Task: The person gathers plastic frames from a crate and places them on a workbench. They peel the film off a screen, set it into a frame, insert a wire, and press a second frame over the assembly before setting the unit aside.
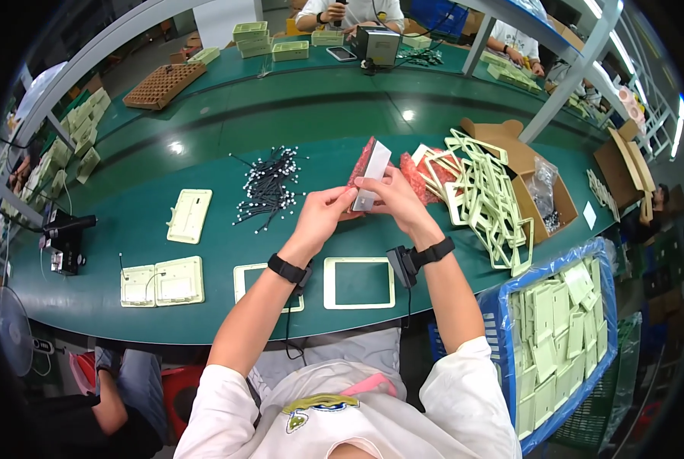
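Above the table, both my hands hold a flat white and grey panel (pixel 377 170) tilted on edge, with red bubble wrap (pixel 362 162) along its left side. My left hand (pixel 320 218) is closed at its lower left corner, fingertips partly hidden. My right hand (pixel 400 202) grips its lower right part, the thumb lying across the pale face. Below them, a pale green rectangular frame (pixel 329 284) lies flat near the table's front edge. A second such frame (pixel 239 284) lies to its left, partly covered by my left forearm.
Black cables (pixel 269 183) with white ends lie heaped left of my hands. Right of them are more red bubble wrap (pixel 413 177), piled pale green frames (pixel 476 200) and a cardboard box (pixel 562 200). Pale green housings (pixel 189 216) lie left. A blue crate (pixel 496 329) holds green parts.
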The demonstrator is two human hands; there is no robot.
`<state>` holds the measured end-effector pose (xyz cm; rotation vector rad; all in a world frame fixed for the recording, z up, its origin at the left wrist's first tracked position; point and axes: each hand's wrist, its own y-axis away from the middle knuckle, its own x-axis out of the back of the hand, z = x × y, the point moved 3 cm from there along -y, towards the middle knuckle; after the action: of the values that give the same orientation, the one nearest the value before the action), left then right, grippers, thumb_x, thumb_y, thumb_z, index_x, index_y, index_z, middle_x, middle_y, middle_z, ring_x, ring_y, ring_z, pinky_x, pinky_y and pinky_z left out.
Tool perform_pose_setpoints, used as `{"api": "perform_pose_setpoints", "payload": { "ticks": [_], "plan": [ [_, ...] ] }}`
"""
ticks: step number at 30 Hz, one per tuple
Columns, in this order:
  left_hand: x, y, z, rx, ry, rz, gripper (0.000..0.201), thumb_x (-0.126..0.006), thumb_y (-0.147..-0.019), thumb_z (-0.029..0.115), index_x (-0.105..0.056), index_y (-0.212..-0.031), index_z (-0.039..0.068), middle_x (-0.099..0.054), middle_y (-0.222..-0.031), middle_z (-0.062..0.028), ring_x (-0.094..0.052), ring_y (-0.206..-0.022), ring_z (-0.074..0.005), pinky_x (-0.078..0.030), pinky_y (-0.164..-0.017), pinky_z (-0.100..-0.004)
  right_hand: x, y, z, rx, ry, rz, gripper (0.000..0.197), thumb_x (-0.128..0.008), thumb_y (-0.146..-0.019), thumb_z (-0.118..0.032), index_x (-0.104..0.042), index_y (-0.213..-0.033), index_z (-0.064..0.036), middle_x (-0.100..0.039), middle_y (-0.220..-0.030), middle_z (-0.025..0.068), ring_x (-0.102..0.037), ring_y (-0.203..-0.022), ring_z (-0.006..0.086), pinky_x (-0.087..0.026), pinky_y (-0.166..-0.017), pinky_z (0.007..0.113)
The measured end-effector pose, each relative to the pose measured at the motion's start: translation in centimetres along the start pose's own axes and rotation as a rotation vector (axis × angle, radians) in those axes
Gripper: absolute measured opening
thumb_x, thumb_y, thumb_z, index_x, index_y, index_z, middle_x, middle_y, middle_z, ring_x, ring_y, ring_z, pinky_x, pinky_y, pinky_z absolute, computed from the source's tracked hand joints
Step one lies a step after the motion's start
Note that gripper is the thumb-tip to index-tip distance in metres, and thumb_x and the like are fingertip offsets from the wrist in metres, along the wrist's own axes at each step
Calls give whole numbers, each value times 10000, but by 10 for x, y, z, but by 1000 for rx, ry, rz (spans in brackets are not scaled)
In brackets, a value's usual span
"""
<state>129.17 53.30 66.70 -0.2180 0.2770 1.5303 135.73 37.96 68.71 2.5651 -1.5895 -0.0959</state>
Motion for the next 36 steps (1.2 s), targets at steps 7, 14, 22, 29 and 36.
{"api": "perform_pose_setpoints", "payload": {
  "ticks": [7, 14, 22, 29, 36],
  "plan": [
    [21, -9, -5, 80, 173, 193, 298, -522, -1065, 195, -660, -1191, -37, -701, -1090, -107, -709, -994, -219, -641, -816, -383, 44, 16, 12, -19, -232, -7, 599, -683, -925, -316, -456, -1401, -32, -635, -1279, 144, -686, -1075, 269, -556, -892, 384],
    [67, -7, -16, -121, -1140, 267, 380, -663, -983, 234, -620, -1247, -35, -684, -1129, -132, -679, -1083, -287, -575, -892, -431, 44, 54, -6, 86, -558, -234, 767, -683, -903, -375, -366, -1498, -10, -577, -1389, 222, -660, -1165, 345, -537, -989, 442],
    [-9, 48, 50, -302, -519, 39, 668, -775, -906, 253, -481, -1449, -1, -545, -1405, -165, -543, -1298, -259, -447, -1090, -383, -4, 75, -4, 47, -210, -471, 898, -781, -826, -386, -349, -1506, 10, -526, -1441, 214, -636, -1217, 322, -500, -1067, 439],
    [18, 66, 30, -14, 69, -95, 768, -793, -886, 168, -385, -1528, 61, -540, -1433, -135, -549, -1293, -249, -463, -1085, -396, -50, 78, -8, -105, -118, -476, 793, -767, -880, -136, -323, -1517, 26, -573, -1380, 198, -623, -1227, 266, -500, -1048, 376],
    [43, 74, 20, 105, 406, -37, 682, -707, -951, 193, -371, -1540, 118, -536, -1464, -119, -573, -1280, -289, -481, -1049, -520, -70, 75, -7, -139, -7, -516, 809, -779, -884, -159, -327, -1537, -6, -533, -1438, 189, -574, -1304, 271, -496, -1052, 383]
  ]
}}
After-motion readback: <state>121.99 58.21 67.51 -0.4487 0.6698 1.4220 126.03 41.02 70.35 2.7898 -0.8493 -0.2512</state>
